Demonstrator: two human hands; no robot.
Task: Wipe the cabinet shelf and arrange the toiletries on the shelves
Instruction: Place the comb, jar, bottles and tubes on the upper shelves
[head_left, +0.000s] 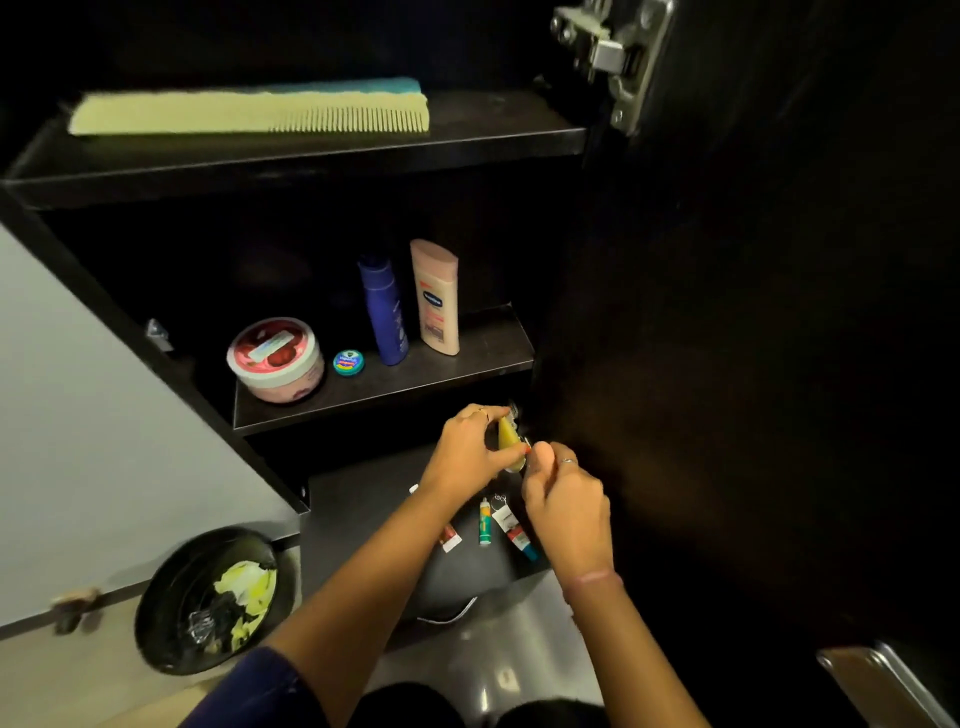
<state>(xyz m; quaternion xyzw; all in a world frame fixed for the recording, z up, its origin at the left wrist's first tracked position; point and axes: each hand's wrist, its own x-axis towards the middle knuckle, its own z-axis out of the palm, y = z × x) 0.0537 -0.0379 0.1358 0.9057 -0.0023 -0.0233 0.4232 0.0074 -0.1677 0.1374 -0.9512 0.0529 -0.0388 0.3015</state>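
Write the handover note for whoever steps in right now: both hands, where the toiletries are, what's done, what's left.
Left hand: grips the small yellow tube over the bottom shelf.
Right hand: fingers curled at the tube's lower end; whether it pinches the tube is unclear.
Middle shelf: round pink-lidded cream tub, tiny blue-green balm tin, tall blue bottle, peach lotion bottle, all upright.
Top shelf: pale green comb lying flat.
Bottom shelf: three small tubes lie loose.
Done: middle shelf arranged.
Left: place the yellow tube, tidy the loose tubes. Wiping cannot be judged.
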